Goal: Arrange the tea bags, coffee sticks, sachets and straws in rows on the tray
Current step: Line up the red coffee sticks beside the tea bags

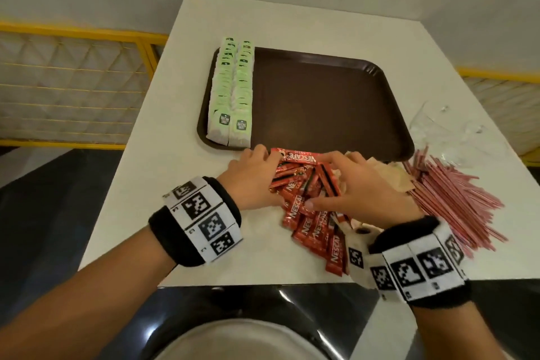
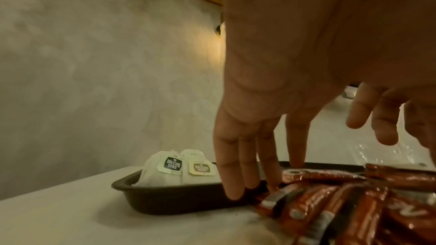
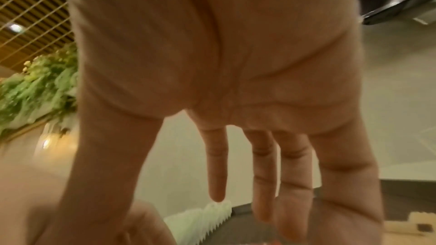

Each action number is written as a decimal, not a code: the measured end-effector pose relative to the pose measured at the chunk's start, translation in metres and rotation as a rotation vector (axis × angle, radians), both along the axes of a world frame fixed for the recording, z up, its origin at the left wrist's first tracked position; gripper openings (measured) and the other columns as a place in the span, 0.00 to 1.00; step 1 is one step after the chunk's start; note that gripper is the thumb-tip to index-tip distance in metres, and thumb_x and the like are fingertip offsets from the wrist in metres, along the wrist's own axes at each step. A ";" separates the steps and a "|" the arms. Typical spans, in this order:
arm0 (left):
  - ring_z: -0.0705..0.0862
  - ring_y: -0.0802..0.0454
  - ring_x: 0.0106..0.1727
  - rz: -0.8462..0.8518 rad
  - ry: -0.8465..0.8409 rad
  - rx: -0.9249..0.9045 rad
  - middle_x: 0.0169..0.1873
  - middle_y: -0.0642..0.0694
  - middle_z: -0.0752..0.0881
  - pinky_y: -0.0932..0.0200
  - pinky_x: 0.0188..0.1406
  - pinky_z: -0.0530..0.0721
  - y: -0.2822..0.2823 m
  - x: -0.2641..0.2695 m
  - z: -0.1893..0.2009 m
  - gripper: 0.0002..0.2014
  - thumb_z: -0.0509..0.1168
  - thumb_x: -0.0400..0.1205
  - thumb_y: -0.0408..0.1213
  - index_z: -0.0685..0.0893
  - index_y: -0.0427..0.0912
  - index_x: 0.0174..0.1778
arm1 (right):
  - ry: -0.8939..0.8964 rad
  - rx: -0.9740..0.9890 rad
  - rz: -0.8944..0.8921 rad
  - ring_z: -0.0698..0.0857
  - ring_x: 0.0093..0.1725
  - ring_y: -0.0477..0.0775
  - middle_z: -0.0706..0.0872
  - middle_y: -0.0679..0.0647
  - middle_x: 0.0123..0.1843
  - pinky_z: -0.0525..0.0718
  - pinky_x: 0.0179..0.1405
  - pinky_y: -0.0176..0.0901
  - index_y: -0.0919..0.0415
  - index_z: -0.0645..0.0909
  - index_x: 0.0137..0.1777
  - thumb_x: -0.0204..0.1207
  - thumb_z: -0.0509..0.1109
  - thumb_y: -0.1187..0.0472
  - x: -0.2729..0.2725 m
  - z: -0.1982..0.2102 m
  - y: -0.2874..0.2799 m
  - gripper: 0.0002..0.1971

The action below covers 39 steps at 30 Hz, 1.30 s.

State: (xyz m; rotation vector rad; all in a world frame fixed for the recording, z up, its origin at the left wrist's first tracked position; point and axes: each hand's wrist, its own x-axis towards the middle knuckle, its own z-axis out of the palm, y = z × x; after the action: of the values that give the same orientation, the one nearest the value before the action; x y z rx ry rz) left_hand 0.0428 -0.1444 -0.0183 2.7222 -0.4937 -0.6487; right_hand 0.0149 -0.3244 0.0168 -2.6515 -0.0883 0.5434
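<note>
— What lies under the right hand (image 1: 361, 184)?
— Brown sachets (image 1: 388, 174), mostly covered; their print is unreadable.
— And the right wrist view?
— Blurred; the palm blocks the coffee sticks (image 1: 309, 207).
— The left hand's (image 1: 251, 177) fingertips?
— Hidden among sticks.

Dim, warm indoor light, soft all round.
Wall lamp (image 2: 220, 30) glows amber; right wrist view blurs badly, edges bending.
</note>
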 end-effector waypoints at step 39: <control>0.78 0.43 0.47 0.415 0.152 -0.121 0.48 0.37 0.80 0.53 0.42 0.70 0.049 -0.008 0.013 0.09 0.50 0.86 0.37 0.70 0.39 0.58 | -0.007 -0.185 0.458 0.62 0.68 0.54 0.65 0.50 0.67 0.73 0.66 0.46 0.51 0.71 0.69 0.75 0.66 0.67 0.034 -0.015 0.019 0.23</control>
State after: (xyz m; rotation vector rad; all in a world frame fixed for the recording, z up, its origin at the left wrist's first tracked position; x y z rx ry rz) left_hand 0.0344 -0.0956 -0.0050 2.5219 0.0685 -0.6771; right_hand 0.0489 -0.3058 0.0019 -2.8181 -0.6912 0.7145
